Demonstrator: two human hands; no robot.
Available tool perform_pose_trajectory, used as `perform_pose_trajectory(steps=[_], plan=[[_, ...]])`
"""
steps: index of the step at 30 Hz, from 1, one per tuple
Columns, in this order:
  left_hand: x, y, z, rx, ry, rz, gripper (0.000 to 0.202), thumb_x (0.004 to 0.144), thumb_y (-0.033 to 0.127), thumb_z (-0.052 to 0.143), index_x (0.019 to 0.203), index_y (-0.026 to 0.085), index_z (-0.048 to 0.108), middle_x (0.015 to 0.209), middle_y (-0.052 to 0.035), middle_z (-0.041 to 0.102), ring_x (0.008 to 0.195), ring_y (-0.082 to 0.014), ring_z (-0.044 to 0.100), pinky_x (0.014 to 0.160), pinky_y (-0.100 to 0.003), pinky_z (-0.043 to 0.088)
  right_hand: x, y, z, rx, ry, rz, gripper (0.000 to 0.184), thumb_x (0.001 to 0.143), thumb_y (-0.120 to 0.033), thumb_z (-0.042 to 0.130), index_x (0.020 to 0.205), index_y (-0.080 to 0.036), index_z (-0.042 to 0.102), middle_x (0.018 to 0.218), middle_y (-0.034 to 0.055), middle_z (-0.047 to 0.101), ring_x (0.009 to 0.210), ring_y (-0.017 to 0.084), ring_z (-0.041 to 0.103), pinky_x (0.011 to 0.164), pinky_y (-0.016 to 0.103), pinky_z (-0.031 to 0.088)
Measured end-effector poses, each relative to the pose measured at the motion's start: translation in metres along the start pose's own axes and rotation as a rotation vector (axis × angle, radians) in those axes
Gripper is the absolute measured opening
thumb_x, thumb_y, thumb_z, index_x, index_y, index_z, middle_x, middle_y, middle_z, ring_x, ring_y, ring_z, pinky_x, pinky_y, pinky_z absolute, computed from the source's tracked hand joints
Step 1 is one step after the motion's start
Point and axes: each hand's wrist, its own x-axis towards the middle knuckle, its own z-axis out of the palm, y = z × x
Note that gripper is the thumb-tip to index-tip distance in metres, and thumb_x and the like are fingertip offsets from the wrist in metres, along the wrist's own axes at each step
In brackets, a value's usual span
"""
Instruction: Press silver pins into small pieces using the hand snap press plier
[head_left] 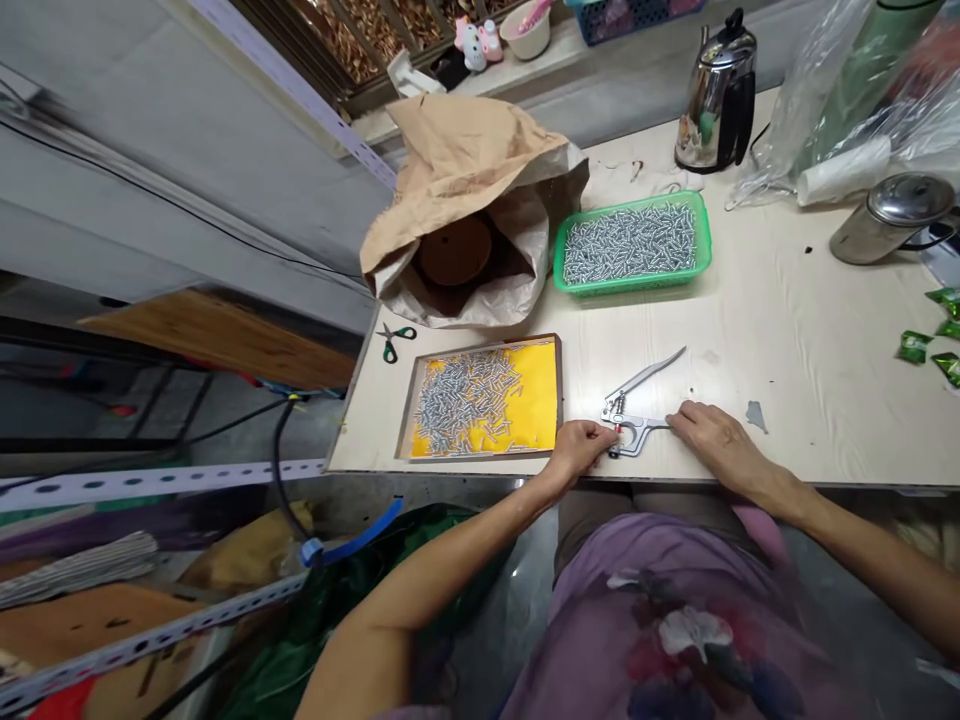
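Note:
Silver snap-fastener pliers lie on the table near its front edge, one handle angled up and away, with a spring between the handles. My left hand is closed, its fingertips pinched at the head of the pliers beside a small red part. My right hand rests on the table with its fingers closed on the end of the lower handle. Left of my left hand is a shallow tray with a yellow base, holding many small silver screw-like pieces heaped toward its left side.
Behind stand a green basket full of similar silver pieces and an open brown paper bag. Scissors lie at the left edge. A steel kettle, a lidded metal cup and green-wrapped packets are to the right.

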Motion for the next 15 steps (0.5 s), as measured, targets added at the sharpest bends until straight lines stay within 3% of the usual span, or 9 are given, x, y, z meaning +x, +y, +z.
perform_pose_trajectory(steps=[4,9,13,14,15], plan=[[0.0,0.005,-0.001,0.082,0.0,-0.02,0.021,0.08,0.024,0.067,0.064,0.012,0.062,0.038,0.0091,0.041,0.032,-0.0035,0.033,0.035,-0.017,0.022,-0.001,-0.001,0.003,0.013,0.039,0.01,0.032,0.085,0.005,0.036,0.087,-0.018,0.06,0.084,0.0068,0.06,0.072,0.017,0.052,0.066,0.028,0.039],[0.002,0.009,-0.005,0.119,-0.081,-0.085,0.017,0.083,0.019,0.065,0.068,0.011,0.064,0.036,0.0106,0.038,0.03,-0.0031,0.032,0.036,-0.016,0.025,-0.003,-0.003,0.007,0.02,0.041,0.024,0.03,0.087,0.003,0.037,0.083,-0.017,0.058,0.084,0.0069,0.06,0.07,0.016,0.051,0.065,0.029,0.04],[0.004,0.009,-0.007,0.14,-0.102,-0.074,0.017,0.084,0.019,0.065,0.07,0.01,0.065,0.036,0.0098,0.041,0.029,-0.0029,0.033,0.035,-0.015,0.025,0.004,0.009,0.0,0.06,0.009,0.006,0.014,0.093,-0.019,0.049,0.094,-0.018,0.062,0.098,0.011,0.063,0.083,0.021,0.057,0.07,0.032,0.045],[0.004,0.009,-0.007,0.144,-0.107,-0.073,0.017,0.084,0.019,0.065,0.07,0.01,0.065,0.036,0.0099,0.041,0.029,-0.0028,0.033,0.035,-0.015,0.025,0.007,0.015,-0.002,0.06,0.011,-0.002,0.018,0.092,-0.028,0.054,0.104,-0.018,0.062,0.11,0.0135,0.063,0.095,0.024,0.058,0.075,0.035,0.047],[0.004,0.009,-0.007,0.148,-0.111,-0.073,0.017,0.084,0.019,0.064,0.07,0.01,0.064,0.036,0.01,0.04,0.029,-0.0028,0.033,0.034,-0.015,0.026,0.012,0.022,-0.004,0.05,0.013,-0.009,0.033,0.089,-0.037,0.06,0.116,-0.018,0.059,0.124,0.0161,0.059,0.108,0.029,0.055,0.082,0.04,0.048]])
